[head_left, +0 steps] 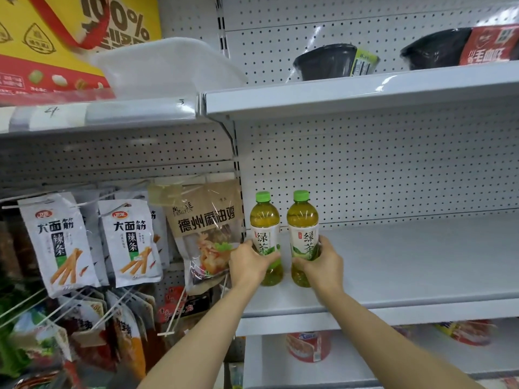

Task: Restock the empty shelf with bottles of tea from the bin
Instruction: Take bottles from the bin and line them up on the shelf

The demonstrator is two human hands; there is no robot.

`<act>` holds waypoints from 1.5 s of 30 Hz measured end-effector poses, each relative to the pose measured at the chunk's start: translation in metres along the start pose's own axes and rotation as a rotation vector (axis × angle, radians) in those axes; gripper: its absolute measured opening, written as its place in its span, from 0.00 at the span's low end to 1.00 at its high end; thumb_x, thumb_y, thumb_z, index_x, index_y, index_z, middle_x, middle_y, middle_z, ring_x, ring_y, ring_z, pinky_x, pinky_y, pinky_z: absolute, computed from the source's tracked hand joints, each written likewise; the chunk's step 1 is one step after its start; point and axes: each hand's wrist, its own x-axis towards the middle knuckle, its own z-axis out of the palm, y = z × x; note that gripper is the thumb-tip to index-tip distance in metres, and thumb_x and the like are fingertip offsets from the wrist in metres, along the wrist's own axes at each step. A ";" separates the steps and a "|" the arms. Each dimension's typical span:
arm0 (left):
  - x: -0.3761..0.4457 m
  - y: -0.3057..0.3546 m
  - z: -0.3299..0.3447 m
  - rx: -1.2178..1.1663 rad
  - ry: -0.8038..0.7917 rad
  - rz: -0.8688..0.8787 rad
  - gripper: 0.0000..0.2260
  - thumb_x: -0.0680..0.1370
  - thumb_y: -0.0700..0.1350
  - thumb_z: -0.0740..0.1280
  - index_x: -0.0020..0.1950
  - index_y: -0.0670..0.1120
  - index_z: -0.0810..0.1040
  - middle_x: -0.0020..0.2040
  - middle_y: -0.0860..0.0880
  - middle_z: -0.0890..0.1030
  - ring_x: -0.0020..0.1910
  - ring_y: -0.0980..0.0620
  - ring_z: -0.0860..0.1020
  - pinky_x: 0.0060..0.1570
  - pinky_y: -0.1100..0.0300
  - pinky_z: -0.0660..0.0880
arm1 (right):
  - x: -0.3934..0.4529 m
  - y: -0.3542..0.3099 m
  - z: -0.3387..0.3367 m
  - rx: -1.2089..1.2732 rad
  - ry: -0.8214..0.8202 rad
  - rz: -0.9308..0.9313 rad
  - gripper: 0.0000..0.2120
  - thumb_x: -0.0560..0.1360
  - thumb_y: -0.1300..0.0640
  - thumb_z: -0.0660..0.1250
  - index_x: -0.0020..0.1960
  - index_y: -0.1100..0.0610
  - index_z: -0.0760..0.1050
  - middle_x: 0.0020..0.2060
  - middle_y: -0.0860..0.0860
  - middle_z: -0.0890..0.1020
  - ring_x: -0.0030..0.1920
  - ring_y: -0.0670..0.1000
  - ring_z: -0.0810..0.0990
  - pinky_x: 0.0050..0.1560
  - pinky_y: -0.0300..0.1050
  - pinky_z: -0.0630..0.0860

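Two green tea bottles with green caps stand upright side by side at the left end of the white shelf [407, 265]. My left hand [248, 262] is wrapped around the lower half of the left bottle [265, 220]. My right hand [323, 265] grips the lower half of the right bottle [302, 220]. Both bottle bases rest on or just above the shelf surface; I cannot tell which. The bin is out of view.
Snack packets [129, 240] hang on pegs left of the shelf, one bag [207, 228] close to my left hand. The shelf above [351, 94] holds black bowls [325, 61] and a clear plastic tub [168, 66]. Red tubs [307, 346] sit on the shelf below.
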 end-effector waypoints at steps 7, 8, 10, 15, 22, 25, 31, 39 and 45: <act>0.041 0.009 0.026 -0.008 0.104 -0.061 0.24 0.66 0.56 0.78 0.56 0.46 0.83 0.52 0.46 0.85 0.49 0.49 0.83 0.47 0.57 0.80 | 0.058 0.013 0.008 -0.005 -0.005 0.015 0.28 0.62 0.58 0.79 0.60 0.54 0.74 0.53 0.53 0.83 0.53 0.56 0.81 0.53 0.50 0.79; 0.047 0.010 0.030 -0.007 0.107 -0.078 0.24 0.65 0.56 0.78 0.56 0.46 0.83 0.51 0.46 0.85 0.49 0.48 0.83 0.47 0.57 0.79 | 0.066 0.016 0.010 0.005 -0.008 0.017 0.27 0.62 0.58 0.80 0.59 0.54 0.75 0.52 0.53 0.83 0.53 0.55 0.81 0.53 0.50 0.79; 0.059 0.012 0.038 0.000 0.114 -0.102 0.24 0.65 0.57 0.78 0.56 0.46 0.83 0.51 0.47 0.85 0.50 0.48 0.83 0.46 0.58 0.78 | 0.079 0.021 0.016 0.020 -0.025 0.021 0.27 0.62 0.59 0.80 0.59 0.55 0.75 0.53 0.53 0.83 0.53 0.55 0.81 0.53 0.51 0.79; 0.079 0.006 0.052 0.025 0.102 -0.137 0.23 0.66 0.57 0.78 0.56 0.47 0.83 0.51 0.47 0.85 0.49 0.48 0.83 0.45 0.57 0.79 | 0.104 0.030 0.033 0.065 -0.098 -0.003 0.25 0.63 0.61 0.79 0.58 0.57 0.75 0.52 0.53 0.84 0.52 0.54 0.82 0.52 0.49 0.79; 0.092 -0.001 0.050 0.049 0.138 -0.142 0.24 0.66 0.56 0.78 0.59 0.47 0.82 0.52 0.46 0.85 0.49 0.48 0.83 0.47 0.56 0.80 | 0.121 0.032 0.054 0.065 -0.157 -0.035 0.25 0.63 0.61 0.79 0.57 0.58 0.75 0.51 0.53 0.84 0.51 0.54 0.82 0.51 0.51 0.80; 0.093 -0.002 0.053 0.068 0.147 -0.125 0.26 0.66 0.57 0.78 0.59 0.46 0.81 0.52 0.46 0.85 0.49 0.48 0.83 0.47 0.56 0.80 | 0.125 0.033 0.054 0.070 -0.159 -0.026 0.25 0.64 0.61 0.78 0.59 0.58 0.75 0.53 0.54 0.83 0.53 0.55 0.81 0.53 0.51 0.79; 0.090 -0.004 0.054 0.092 0.154 -0.093 0.24 0.67 0.57 0.78 0.57 0.45 0.81 0.51 0.46 0.85 0.49 0.48 0.83 0.45 0.57 0.79 | 0.126 0.033 0.054 0.102 -0.170 -0.020 0.25 0.65 0.62 0.78 0.60 0.58 0.73 0.54 0.54 0.83 0.54 0.55 0.81 0.52 0.46 0.78; 0.085 -0.005 0.054 0.078 0.166 -0.079 0.25 0.68 0.56 0.77 0.59 0.44 0.80 0.53 0.44 0.84 0.51 0.46 0.82 0.47 0.57 0.77 | 0.124 0.035 0.053 0.096 -0.185 -0.048 0.28 0.65 0.61 0.78 0.61 0.57 0.73 0.55 0.54 0.82 0.55 0.55 0.80 0.55 0.49 0.78; 0.087 -0.007 0.053 0.060 0.138 -0.075 0.24 0.68 0.54 0.77 0.59 0.44 0.79 0.53 0.44 0.84 0.51 0.46 0.82 0.47 0.56 0.78 | 0.124 0.037 0.053 0.081 -0.191 -0.079 0.27 0.65 0.61 0.78 0.61 0.58 0.73 0.55 0.54 0.82 0.54 0.54 0.80 0.52 0.44 0.76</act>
